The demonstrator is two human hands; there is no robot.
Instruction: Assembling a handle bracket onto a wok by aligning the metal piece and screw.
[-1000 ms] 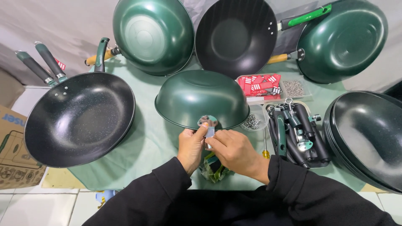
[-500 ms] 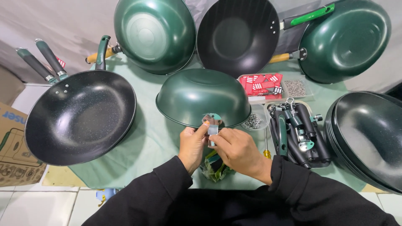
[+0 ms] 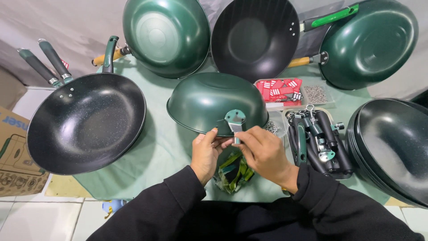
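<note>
At centre frame, the left hand (image 3: 206,154) pinches the rim of the upturned green wok (image 3: 213,100). The right hand (image 3: 263,151), fingers closed on a small fastener, has moved closer to the handle bracket (image 3: 235,119), now nearly touching it.

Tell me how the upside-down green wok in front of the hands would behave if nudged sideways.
The upside-down green wok rests rim-down on the green table cover, so it would probably slide rather than roll or tip. Its glossy metal looks rigid and likely slippery to grip. The left hand and right hand at its bracket may steady it.
</note>
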